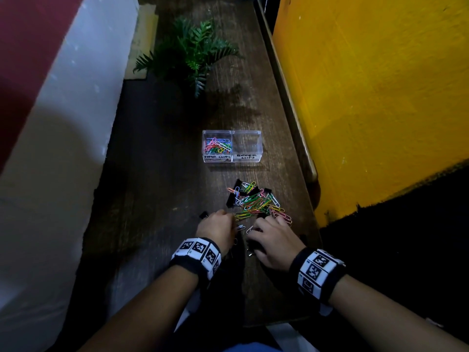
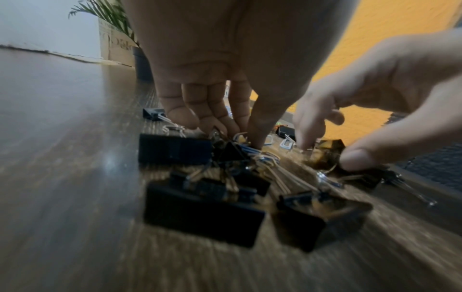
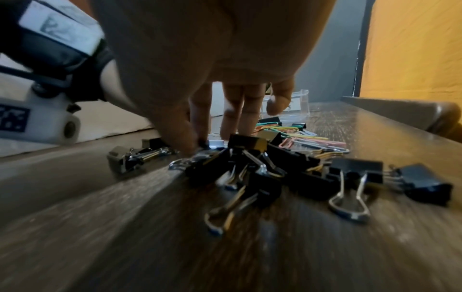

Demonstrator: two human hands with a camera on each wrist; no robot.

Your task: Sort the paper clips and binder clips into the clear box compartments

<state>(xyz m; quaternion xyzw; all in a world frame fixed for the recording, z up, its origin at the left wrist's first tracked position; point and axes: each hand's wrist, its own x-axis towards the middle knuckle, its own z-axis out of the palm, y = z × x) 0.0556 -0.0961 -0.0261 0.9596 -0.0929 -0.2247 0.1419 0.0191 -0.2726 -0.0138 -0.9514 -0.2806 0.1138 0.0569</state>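
A clear two-compartment box [image 1: 232,158] stands on the table; its left compartment, labelled paper clips, holds coloured paper clips [image 1: 218,146], while the binder-clips side looks empty. Nearer me lies a mixed pile of coloured paper clips [image 1: 256,203] and black binder clips [image 2: 200,213]. My left hand [image 1: 218,228] reaches down at the pile's near left. Its fingertips [image 2: 220,124] and thumb pinch the wire handle of a binder clip [image 2: 232,153]. At the near right, my right hand [image 1: 271,240] has thumb and forefinger either side of another binder clip [image 2: 327,151].
A potted fern [image 1: 193,52] stands at the far end of the narrow wooden table [image 1: 157,174]. A yellow wall [image 1: 380,97] runs close along the right edge, and a white surface [image 1: 63,148] along the left. More binder clips [image 3: 355,173] lie under my right wrist.
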